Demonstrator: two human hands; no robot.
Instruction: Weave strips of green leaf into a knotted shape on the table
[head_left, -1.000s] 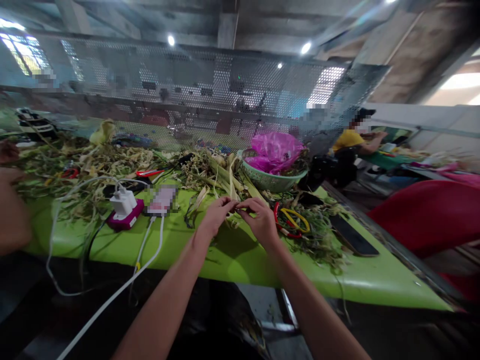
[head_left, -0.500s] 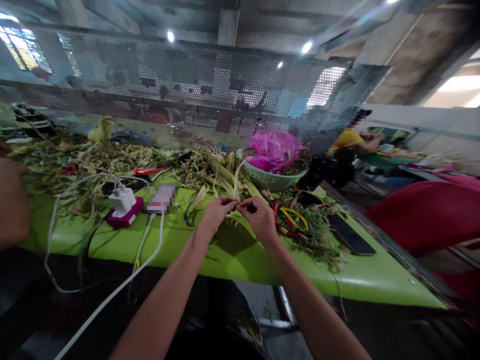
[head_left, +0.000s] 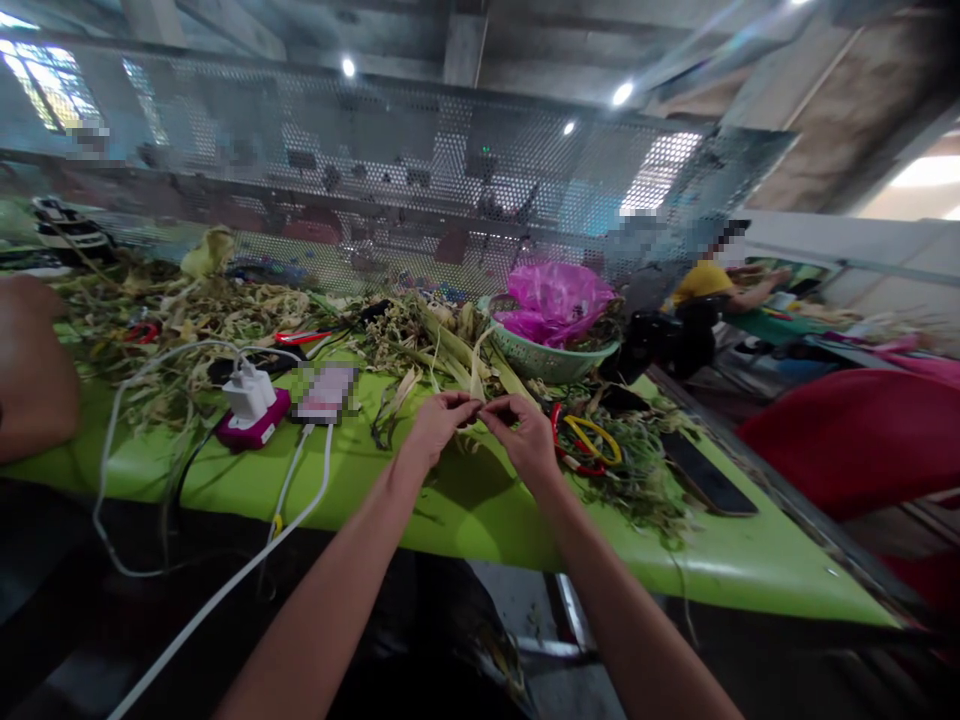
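Observation:
My left hand (head_left: 442,425) and my right hand (head_left: 523,432) meet over the near part of the green table, thumbs and forefingers pinched closely together. Whatever lies between the fingertips is too small to make out. A pale, dry leaf strip (head_left: 477,368) rises just behind the fingertips; I cannot tell whether they grip it. Below the left fingers a pale curl of plant (head_left: 466,441) shows. Long greenish stalks (head_left: 450,350) lie beyond the hands. Beside my right hand are yellow-handled pliers (head_left: 596,440) and a red-handled tool (head_left: 556,425), lying on loose greens.
A green basket (head_left: 551,362) holds a pink plastic bag (head_left: 555,300). Left are a phone (head_left: 326,393) on a white cable and a purple power block (head_left: 255,425) with chargers. A dark phone (head_left: 709,475) lies right. Another person's arm (head_left: 34,370) rests at the left edge.
The view has shifted slightly. My hands keep the same pinch, with little visible movement. The other person's arm at the left reaches further into view.

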